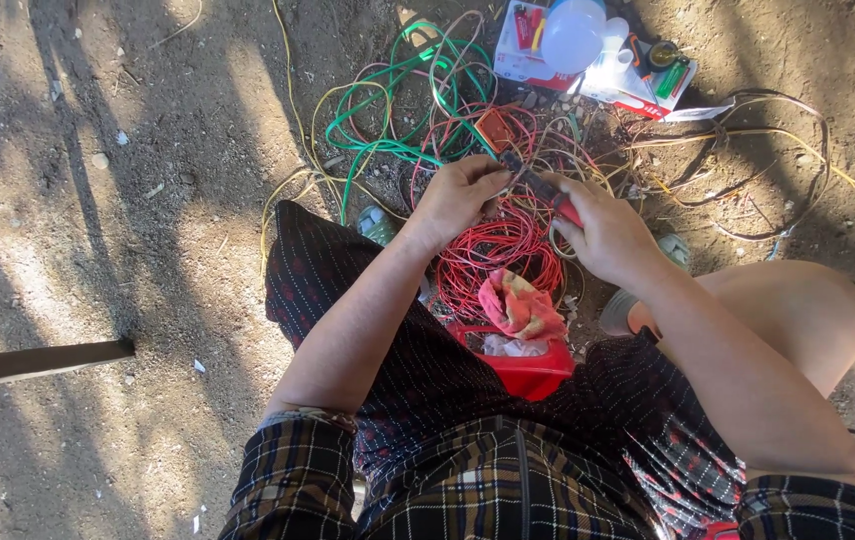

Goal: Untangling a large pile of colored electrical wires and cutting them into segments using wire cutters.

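Dusty ground; beside the red wire coil [496, 255], both hands [456, 197] [608, 232] clamp a red-handled tool [543, 188]; tangled strands could snag it.

I have only the one view, from the camera on the person's head. It looks steeply down past the chest and lap onto the dirt ground [98, 250]. It sits close: both forearms run up from the lower edge, and the left hand [458, 195] and right hand [608, 235] meet near mid-frame. Beyond the hands the top edge cuts off, I think, a box [538, 55].
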